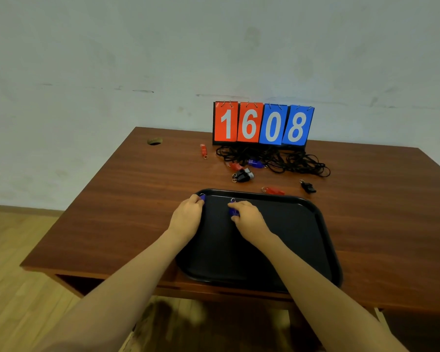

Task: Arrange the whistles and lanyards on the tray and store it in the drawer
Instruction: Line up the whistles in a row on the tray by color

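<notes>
A black tray (302, 240) lies on the wooden desk near its front edge. My left hand (187, 215) is at the tray's far left corner, closed on a blue whistle (202, 197) with a metal ring. My right hand (249, 218) rests inside the tray and grips another blue whistle (233, 211). Beyond the tray lie a tangle of black lanyards (277, 158), a red whistle (203, 149), another red whistle (273, 191), a third red one (235, 165), a blue whistle (255, 163), a black-and-grey whistle (243, 175) and a black whistle (308, 187).
A flip scoreboard (263, 124) reading 1608 stands at the desk's back edge against the wall. A round cable hole (154, 141) is at the back left of the desk (127, 212). Wooden floor lies to the left and below.
</notes>
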